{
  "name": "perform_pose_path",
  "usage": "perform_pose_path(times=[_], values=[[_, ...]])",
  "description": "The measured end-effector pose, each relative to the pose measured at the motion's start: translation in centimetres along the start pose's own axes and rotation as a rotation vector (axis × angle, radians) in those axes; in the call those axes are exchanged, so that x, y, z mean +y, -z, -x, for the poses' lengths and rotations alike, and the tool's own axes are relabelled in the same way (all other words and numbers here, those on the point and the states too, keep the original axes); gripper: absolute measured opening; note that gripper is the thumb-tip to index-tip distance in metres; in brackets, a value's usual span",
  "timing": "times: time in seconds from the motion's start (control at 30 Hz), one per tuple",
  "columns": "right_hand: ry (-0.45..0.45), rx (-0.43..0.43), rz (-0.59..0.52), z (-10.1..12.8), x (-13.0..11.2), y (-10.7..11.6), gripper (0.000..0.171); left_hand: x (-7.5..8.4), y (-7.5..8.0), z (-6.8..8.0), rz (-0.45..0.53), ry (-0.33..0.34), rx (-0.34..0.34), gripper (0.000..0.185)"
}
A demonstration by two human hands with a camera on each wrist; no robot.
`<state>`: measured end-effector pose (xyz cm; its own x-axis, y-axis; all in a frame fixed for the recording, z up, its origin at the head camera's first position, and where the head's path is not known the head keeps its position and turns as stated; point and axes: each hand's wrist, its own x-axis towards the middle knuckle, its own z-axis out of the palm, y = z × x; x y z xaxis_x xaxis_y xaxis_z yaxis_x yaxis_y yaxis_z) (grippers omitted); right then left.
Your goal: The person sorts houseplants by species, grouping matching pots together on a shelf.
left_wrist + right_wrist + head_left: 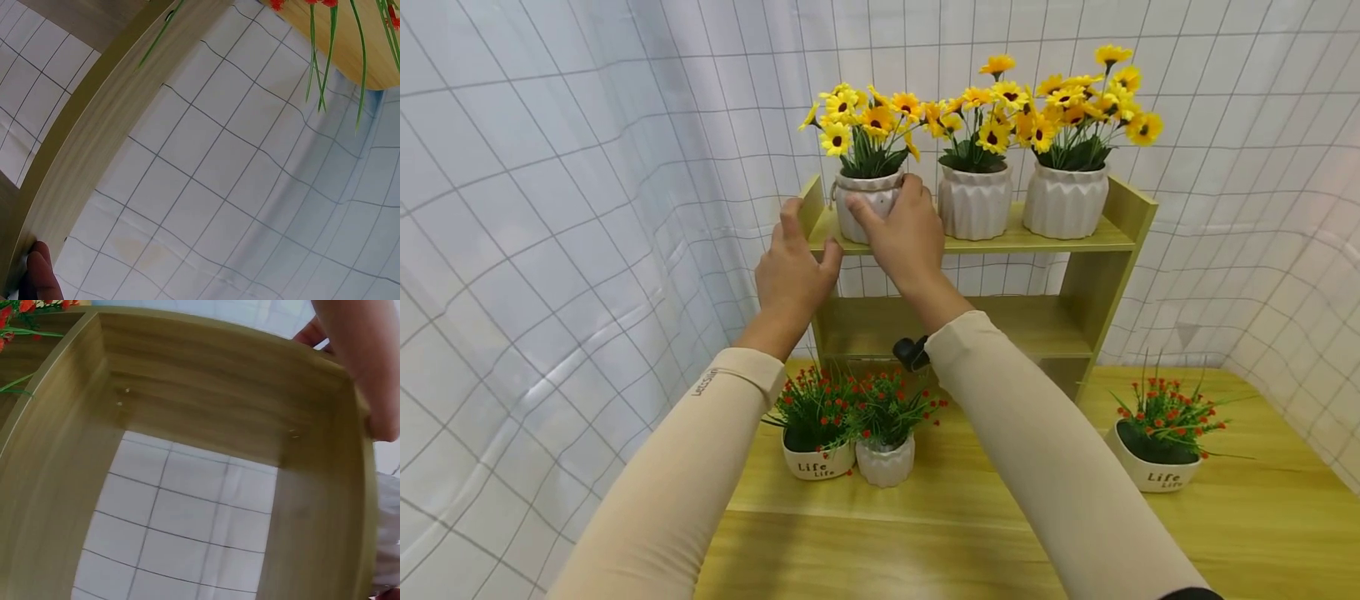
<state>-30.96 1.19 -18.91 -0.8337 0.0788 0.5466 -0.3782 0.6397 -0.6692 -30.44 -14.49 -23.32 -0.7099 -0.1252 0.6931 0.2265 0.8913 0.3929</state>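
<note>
A light wooden shelf (pixel 1060 242) stands on the table against the curtain. On its top board are three white pots of yellow sunflowers. My right hand (pixel 901 225) grips the leftmost pot (pixel 867 200), thumb on its front and fingers round its right side. The middle pot (pixel 974 202) and the right pot (pixel 1065 200) stand untouched beside it. My left hand (pixel 790 271) rests against the shelf's left end with loosely straight fingers and holds nothing. In the left wrist view a fingertip (pixel 40 275) touches the shelf's side board (pixel 94 137). The right wrist view looks into the shelf's lower bay (pixel 206 406).
On the wooden table (pixel 970 517) stand two small pots of red flowers (pixel 816 454) (pixel 886 458) in front of the shelf, and a third (pixel 1157 467) at the right. A white grid-patterned curtain (pixel 550 208) hangs close behind and to both sides.
</note>
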Motion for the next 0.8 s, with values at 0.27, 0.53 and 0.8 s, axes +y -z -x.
perform_pose_path(times=[0.27, 0.53, 0.8], values=[[0.109, 0.022, -0.193, 2.3, 1.0, 1.7, 0.084, 0.0, 0.1, 0.0, 0.005, -0.007, -0.005, 0.061], [0.185, 0.048, -0.255, 5.7, 4.3, 4.8, 0.075, 0.1, 0.0, -0.1, 0.012, -0.003, 0.007, 0.06], [0.207, 0.12, -0.211, 9.6, 9.7, 7.5, 0.069, 0.2, 0.0, -0.1, 0.018, 0.014, -0.014, 0.06]])
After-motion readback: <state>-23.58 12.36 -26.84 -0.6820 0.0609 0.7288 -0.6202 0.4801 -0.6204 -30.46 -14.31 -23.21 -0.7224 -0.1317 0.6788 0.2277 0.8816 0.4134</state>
